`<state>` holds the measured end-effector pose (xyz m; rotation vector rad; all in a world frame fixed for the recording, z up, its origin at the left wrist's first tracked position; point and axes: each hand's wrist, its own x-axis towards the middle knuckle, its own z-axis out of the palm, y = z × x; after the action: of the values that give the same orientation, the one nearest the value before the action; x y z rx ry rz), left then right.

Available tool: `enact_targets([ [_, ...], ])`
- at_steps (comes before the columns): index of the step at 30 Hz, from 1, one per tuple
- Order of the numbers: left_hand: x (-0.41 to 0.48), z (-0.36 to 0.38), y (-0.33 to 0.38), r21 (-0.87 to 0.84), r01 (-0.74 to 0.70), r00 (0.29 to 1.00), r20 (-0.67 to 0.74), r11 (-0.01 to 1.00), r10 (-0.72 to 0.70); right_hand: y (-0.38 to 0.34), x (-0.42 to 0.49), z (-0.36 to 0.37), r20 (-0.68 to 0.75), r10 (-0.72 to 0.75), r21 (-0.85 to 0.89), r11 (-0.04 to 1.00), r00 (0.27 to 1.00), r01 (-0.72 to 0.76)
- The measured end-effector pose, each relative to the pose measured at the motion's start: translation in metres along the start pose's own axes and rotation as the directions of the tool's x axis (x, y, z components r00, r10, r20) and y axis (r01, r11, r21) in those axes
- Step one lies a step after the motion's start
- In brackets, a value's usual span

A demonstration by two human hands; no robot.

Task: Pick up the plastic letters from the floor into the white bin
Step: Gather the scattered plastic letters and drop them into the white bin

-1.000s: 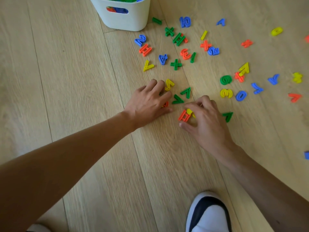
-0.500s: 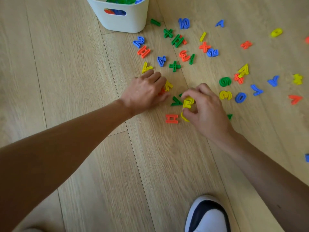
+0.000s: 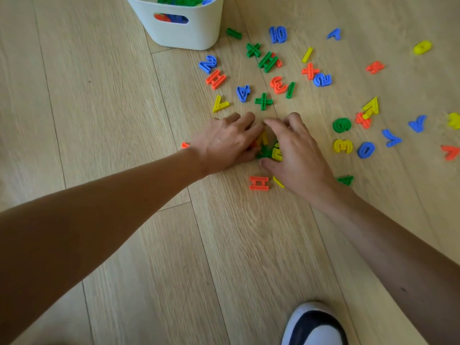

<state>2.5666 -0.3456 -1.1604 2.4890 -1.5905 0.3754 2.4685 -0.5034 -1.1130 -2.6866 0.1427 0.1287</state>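
Both hands meet over a small cluster of plastic letters on the wood floor. My left hand [image 3: 227,143] curls over orange and yellow pieces. My right hand [image 3: 297,155] grips a yellow letter [image 3: 276,153], with green letters [image 3: 265,153] between the two hands. An orange H [image 3: 258,183] lies just below the hands, and a green piece [image 3: 346,180] peeks out by my right wrist. The white bin [image 3: 189,28] stands at the top, holding several coloured letters. Many more letters lie scattered beyond the hands, such as a green plus [image 3: 263,101] and a blue 4 [image 3: 243,93].
Loose letters spread to the right, including a yellow 3 [image 3: 343,146], a green 6 [image 3: 341,125] and a blue letter [image 3: 366,149]. A small orange piece [image 3: 184,145] shows left of my left wrist. A white and black shoe [image 3: 315,324] is at the bottom edge.
My right hand lifted a yellow letter off the orange H and moved up and left to meet my left hand. My left hand shifted up over the yellow and green letters.
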Motion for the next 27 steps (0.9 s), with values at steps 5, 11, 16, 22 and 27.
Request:
enact_targets([
  [5,-0.003,0.0,-0.005,-0.07,-0.064,0.997,-0.048,0.995,0.061,0.002,0.016,-0.002,0.096,-0.068,-0.053,0.996,0.993,0.073],
  [11,-0.004,-0.001,-0.004,-0.122,-0.054,0.995,-0.094,0.991,0.043,0.005,0.018,-0.003,0.089,-0.125,0.006,0.992,0.988,0.125],
  [16,-0.01,-0.005,-0.003,-0.128,-0.008,0.996,-0.095,0.992,-0.004,0.008,0.012,0.001,0.027,-0.185,-0.014,0.983,0.982,0.185],
  [22,-0.015,-0.005,-0.003,-0.139,0.022,0.996,-0.078,0.99,-0.033,0.011,0.01,0.007,0.008,-0.241,-0.093,0.966,0.97,0.241],
  [27,-0.014,-0.009,-0.002,-0.145,0.033,0.997,-0.06,0.989,-0.042,0.013,0.012,0.007,-0.015,-0.234,-0.052,0.971,0.972,0.233],
])
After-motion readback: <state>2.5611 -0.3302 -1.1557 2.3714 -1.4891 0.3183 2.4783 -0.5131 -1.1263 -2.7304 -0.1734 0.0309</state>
